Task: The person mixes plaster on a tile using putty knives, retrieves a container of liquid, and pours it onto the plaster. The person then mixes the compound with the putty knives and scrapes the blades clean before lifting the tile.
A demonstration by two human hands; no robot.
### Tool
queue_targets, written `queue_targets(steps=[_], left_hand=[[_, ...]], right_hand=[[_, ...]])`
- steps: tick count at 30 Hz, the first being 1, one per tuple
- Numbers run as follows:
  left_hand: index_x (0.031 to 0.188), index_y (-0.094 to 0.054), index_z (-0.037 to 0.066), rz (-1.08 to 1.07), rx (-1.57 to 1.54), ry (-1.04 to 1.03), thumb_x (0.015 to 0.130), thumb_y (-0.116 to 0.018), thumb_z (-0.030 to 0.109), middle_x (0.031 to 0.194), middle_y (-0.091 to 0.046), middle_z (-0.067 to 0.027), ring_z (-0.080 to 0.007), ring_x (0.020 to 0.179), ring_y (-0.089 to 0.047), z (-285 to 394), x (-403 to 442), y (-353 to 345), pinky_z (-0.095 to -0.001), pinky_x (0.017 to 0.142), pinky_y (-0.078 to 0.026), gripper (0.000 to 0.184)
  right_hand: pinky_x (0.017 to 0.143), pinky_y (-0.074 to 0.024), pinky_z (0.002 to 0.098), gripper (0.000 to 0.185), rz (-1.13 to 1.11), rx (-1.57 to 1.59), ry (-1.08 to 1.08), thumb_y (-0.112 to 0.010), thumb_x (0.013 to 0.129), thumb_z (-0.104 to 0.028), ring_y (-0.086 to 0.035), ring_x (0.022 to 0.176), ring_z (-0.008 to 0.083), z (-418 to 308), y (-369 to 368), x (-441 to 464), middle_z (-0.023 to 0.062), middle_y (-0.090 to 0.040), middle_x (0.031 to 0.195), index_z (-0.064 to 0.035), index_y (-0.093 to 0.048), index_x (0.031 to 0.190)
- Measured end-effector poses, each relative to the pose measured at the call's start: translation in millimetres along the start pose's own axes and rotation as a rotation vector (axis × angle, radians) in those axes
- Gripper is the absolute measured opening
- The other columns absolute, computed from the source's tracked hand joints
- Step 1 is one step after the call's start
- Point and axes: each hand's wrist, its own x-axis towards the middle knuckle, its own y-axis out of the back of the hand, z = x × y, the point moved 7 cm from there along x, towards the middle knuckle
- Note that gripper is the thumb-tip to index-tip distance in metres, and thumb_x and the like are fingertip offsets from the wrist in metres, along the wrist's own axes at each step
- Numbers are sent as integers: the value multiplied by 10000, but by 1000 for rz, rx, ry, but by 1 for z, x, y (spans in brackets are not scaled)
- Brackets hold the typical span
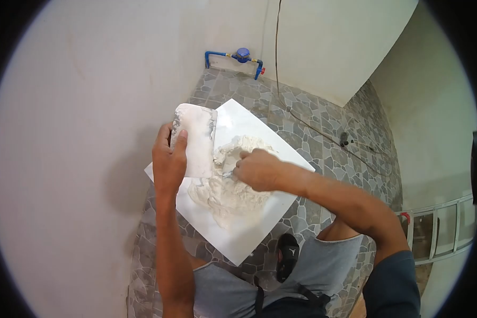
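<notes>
My left hand [170,156] is closed on a plastering trowel [196,140], its flat rectangular face tilted up towards me and smeared with white plaster along the edges. Below and to the right of it, a wet heap of off-white plaster [230,199] lies spread on a square white board [238,241]. Over the upper part of the heap, my right hand [259,169] is closed with its knuckles up. Whatever it grips is hidden by the fingers and the plaster. The trowel's lower right edge is close to the heap.
Close on the left rises a pale wall [79,132]. A blue water meter [243,54] on pipes stands at the back. A cable [312,126] crosses the stone-pattern floor [323,153]. An aluminium ladder [445,230] lies at right. My sandalled foot [288,257] is near the board.
</notes>
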Motion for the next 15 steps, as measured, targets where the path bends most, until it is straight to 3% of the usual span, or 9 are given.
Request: queue_targets(steps=[5, 7, 10, 13, 15], left_hand=[[1159, -614, -36, 41, 0, 0, 1005, -571, 139, 1011, -684, -90, -141, 916, -607, 0, 0, 5, -299, 850, -480, 237], [1161, -614, -36, 47, -8, 13, 1006, -569, 139, 1009, -682, -86, -140, 912, -606, 1, 1, 7, -296, 848, -479, 239], [1163, -614, -36, 41, 14, 8, 1008, -564, 144, 1001, -682, -77, -137, 906, -606, 1, 3, 10, -300, 844, -482, 242], [1159, -612, -40, 53, 6, -33, 1005, -570, 151, 976, -675, -79, -134, 896, -598, 5, 1, 11, -304, 825, -484, 249], [1162, -610, -45, 49, 94, -54, 995, -567, 136, 979, -681, -125, -180, 897, -626, 17, -2, 12, -330, 830, -493, 250]], right_hand=[[795, -511, 413, 103, 180, -24, -15, -610, 829, -121, -616, 1005, 256, 12, 44, -9, 65, -683, 904, -54, -661, 890], [774, -506, 390, 97, 316, -68, -1, -603, 847, -140, -611, 974, 241, -3, 20, 8, 52, -678, 869, -68, -666, 833], [777, -517, 383, 120, 121, -98, 120, -586, 860, -127, -634, 980, 252, -31, -3, 6, 58, -685, 870, -81, -688, 819], [785, -529, 385, 133, 29, -2, 76, -570, 858, -94, -634, 1045, 258, -1, 22, -12, 76, -703, 922, -78, -703, 851], [740, -534, 402, 154, 150, 62, 13, -561, 824, -63, -666, 961, 316, 23, 37, -31, 123, -717, 907, -37, -698, 889]])
